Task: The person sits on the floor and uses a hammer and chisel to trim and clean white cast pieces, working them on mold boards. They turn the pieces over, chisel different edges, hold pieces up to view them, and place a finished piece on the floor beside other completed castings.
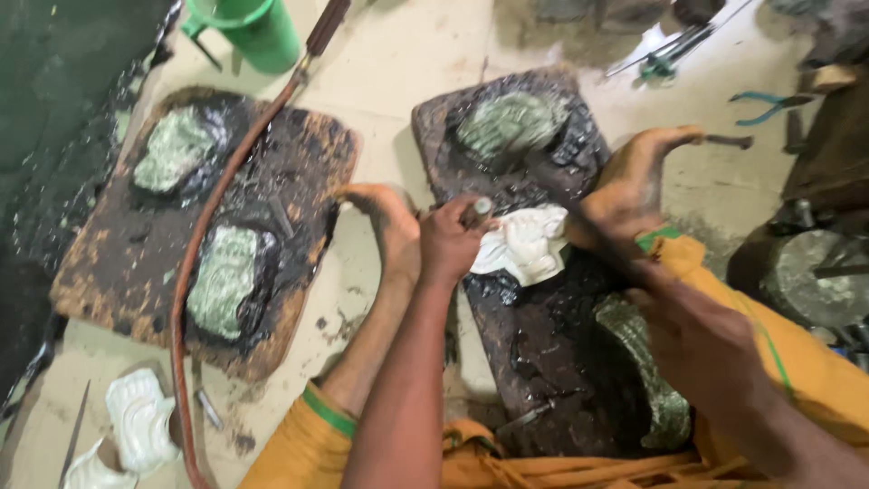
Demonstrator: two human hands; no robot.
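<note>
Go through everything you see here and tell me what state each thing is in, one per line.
left hand: closed on a thin metal punch, tip on the white relief.
right hand: blurred, grip cannot be told.
white relief: lying on the dark pitch board, pinned between both feet.
green bucket: upright.
rubber hose: draped across the left board.

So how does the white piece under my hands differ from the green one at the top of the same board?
The white piece is bright and clean-looking; the green piece is dull and mottled. The white piece lies mid-board with the left hand holding a small tool against its edge; the green piece sits untouched at the far end, ringed by black pitch. Both are embossed relief shapes resting on the same dark board.
</note>
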